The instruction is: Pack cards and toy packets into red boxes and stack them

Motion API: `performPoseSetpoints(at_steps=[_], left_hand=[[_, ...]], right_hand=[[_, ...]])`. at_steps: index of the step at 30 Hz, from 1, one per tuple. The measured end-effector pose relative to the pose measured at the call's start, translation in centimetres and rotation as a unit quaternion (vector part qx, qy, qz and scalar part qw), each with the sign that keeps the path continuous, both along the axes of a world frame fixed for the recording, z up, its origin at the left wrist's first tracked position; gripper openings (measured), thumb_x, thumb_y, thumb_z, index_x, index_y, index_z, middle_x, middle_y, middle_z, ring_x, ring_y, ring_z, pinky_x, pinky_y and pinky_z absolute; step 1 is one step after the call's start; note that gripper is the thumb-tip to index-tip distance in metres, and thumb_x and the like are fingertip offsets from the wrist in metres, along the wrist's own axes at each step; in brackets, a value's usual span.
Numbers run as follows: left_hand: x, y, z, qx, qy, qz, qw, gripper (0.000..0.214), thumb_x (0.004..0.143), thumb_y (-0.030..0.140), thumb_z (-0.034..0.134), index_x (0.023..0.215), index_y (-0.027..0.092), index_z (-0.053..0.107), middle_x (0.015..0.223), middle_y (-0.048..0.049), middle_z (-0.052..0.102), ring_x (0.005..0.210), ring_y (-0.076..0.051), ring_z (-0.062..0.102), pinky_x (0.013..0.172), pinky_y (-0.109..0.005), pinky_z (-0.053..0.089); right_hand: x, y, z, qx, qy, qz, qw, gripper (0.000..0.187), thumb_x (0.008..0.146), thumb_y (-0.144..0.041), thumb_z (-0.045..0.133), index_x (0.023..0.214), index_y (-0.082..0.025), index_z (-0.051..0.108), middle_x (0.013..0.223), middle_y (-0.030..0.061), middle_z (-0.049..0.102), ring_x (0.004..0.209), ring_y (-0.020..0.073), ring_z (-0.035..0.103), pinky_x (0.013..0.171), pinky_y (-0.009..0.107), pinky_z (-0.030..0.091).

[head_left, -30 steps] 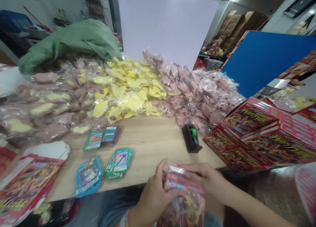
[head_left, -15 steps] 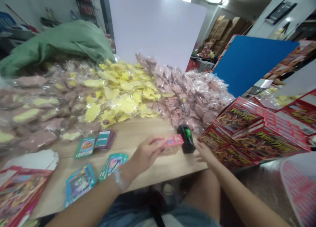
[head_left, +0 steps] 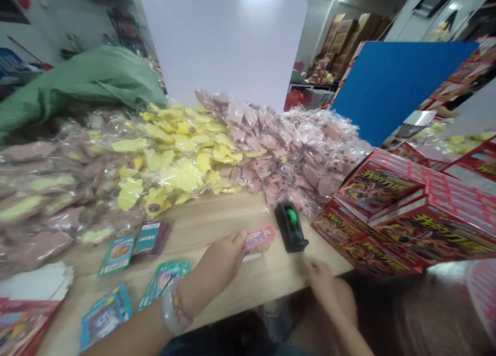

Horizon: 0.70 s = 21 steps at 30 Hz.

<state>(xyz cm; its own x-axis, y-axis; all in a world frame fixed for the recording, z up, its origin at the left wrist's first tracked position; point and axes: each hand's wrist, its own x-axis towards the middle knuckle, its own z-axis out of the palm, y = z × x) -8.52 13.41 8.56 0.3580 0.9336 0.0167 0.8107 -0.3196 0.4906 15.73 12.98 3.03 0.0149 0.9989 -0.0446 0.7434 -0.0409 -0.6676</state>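
My left hand [head_left: 219,260] is closed around one end of a small red-and-pink printed box [head_left: 261,238], held just over the wooden table. A black tape dispenser [head_left: 290,229] with a green core stands to the right of the box. Below its front end is my right hand [head_left: 320,278], fingers curled together; whatever they pinch is too blurred to make out. Left of my left wrist lie a fan of green-edged cards [head_left: 165,278], blue-edged cards [head_left: 106,314], a green card [head_left: 117,254] and a dark stack of cards [head_left: 151,238].
Bagged yellow plush pieces [head_left: 182,159] and bagged pink ones [head_left: 279,149] heap across the table's back. Red printed boxes [head_left: 437,221] are stacked at right. Flat red packaging [head_left: 25,309] lies front left. A green sack [head_left: 89,82] and a blue board [head_left: 403,87] stand behind.
My right hand has moved from beside the dispenser's front toward me, its fingers now curled. The box in my left hand has tilted and sits a little lower. The view has shifted slightly.
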Motion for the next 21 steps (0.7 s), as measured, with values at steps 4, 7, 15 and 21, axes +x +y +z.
performPoseSetpoints(at_steps=[4,7,15,21], left_hand=[[1.6,-1.6,0.8,0.038,0.023,0.002,0.999,0.029,0.086,0.014,0.038,0.114,0.017,0.045,0.101,-0.0089,0.059,0.091,-0.021,0.057,0.079,-0.032,0.046],[2.0,-4.2,2.7,0.051,0.018,0.005,0.999,0.028,0.087,0.016,0.038,0.114,0.015,0.045,0.103,-0.0102,0.058,0.094,-0.023,0.055,0.079,-0.033,0.046],[-7.2,-6.8,1.6,0.042,-0.110,0.127,0.985,0.034,0.087,0.026,0.044,0.120,0.017,0.043,0.109,-0.0062,0.060,0.096,-0.015,0.058,0.081,-0.021,0.046],[-24.0,-8.7,-3.8,0.025,0.011,0.248,0.968,0.044,0.071,0.017,0.064,0.113,0.017,0.050,0.124,-0.0102,0.051,0.118,-0.024,0.044,0.099,-0.037,0.034]], right_hand=[[-5.6,-0.7,1.6,-0.046,0.320,-0.031,0.946,0.038,0.079,-0.051,0.043,0.057,-0.020,0.045,0.051,-0.0012,0.046,0.047,0.0128,0.045,0.048,0.025,0.040],[-7.2,-1.1,2.0,-0.071,0.364,-0.067,0.926,0.037,0.069,-0.054,0.055,0.059,-0.021,0.044,0.050,-0.0026,0.043,0.046,0.0132,0.043,0.046,0.027,0.038],[-8.1,2.3,0.1,-0.029,0.065,0.168,0.983,0.040,0.075,-0.050,0.046,0.103,-0.023,0.054,0.096,0.0097,0.063,0.090,0.0288,0.058,0.076,0.039,0.045],[-21.7,5.3,-1.7,0.118,-0.146,0.340,0.922,0.040,0.080,-0.043,0.044,0.108,-0.017,0.055,0.111,0.0184,0.056,0.102,0.0350,0.052,0.085,0.050,0.039]])
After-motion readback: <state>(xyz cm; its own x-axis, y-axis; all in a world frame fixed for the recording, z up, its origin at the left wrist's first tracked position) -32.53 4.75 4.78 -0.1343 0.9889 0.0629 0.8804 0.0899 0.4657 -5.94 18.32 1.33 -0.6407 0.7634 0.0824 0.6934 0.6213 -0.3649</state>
